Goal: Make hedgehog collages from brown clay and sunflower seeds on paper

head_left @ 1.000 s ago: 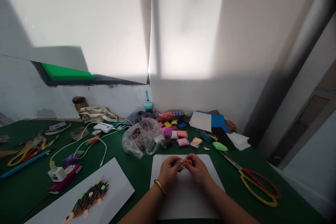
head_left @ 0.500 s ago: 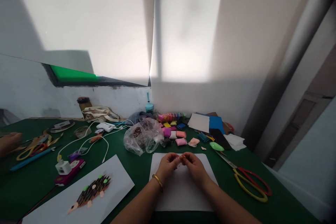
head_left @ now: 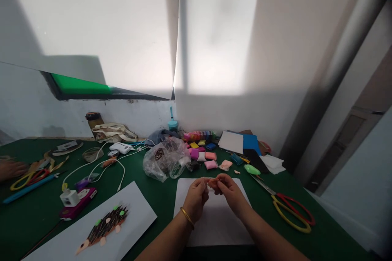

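Observation:
Over a sheet of white paper (head_left: 222, 224), my left hand (head_left: 195, 200) and my right hand (head_left: 233, 197) meet at the fingertips. An orange-brown lump of modelling clay (head_left: 214, 184) is pinched in the right fingers. Closed left fingers grip the thin, see-through wrapper at its left side; some of it is hidden behind them. To the left lies a white sheet with a hedgehog picture (head_left: 104, 228), built of dark spines, an orange-brown body and small green and peach dots. Several wrapped clay blocks (head_left: 210, 164) lie beyond my hands.
Large scissors (head_left: 290, 212) lie at right, blades pointing away. A clear plastic bag (head_left: 167, 161) of brown material sits behind the paper. White cables (head_left: 124, 171), a charger on a magenta power bank (head_left: 78, 204) and another person's hand (head_left: 12, 169) are at left.
My hands have drawn slightly apart, and more of the orange-brown clay shows between them. The view has shifted slightly. The other person's hand at left has moved lower.

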{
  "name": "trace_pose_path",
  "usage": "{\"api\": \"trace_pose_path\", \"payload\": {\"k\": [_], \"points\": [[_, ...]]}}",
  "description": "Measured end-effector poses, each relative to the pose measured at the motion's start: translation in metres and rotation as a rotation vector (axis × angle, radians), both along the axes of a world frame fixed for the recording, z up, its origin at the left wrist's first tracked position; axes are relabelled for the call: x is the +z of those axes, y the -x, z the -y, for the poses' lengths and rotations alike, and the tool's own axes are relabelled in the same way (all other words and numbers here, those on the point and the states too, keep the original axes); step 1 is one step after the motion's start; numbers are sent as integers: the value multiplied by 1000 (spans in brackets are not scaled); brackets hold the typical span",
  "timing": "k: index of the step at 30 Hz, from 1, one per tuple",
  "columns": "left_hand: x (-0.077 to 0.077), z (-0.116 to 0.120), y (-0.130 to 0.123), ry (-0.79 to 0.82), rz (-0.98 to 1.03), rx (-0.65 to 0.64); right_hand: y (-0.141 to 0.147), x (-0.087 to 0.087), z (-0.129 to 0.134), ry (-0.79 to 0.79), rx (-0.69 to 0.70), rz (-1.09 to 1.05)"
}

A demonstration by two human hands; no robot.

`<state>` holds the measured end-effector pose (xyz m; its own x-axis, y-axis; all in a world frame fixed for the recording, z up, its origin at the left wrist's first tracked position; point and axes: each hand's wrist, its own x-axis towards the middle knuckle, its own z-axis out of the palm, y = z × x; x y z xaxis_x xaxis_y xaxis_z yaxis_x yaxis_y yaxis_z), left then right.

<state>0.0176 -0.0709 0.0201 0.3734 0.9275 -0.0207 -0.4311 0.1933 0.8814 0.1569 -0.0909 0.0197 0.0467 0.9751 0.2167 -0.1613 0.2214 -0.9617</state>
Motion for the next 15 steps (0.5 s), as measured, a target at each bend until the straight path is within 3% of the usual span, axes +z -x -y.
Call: {"api": "trace_pose_path", "payload": {"k": [6,15], "points": [[-14,5,1,2,-27,69,1,0,7,44,23,-17],[7,8,7,-85,-119,60,1,-1,11,60,-14,-119]]}}
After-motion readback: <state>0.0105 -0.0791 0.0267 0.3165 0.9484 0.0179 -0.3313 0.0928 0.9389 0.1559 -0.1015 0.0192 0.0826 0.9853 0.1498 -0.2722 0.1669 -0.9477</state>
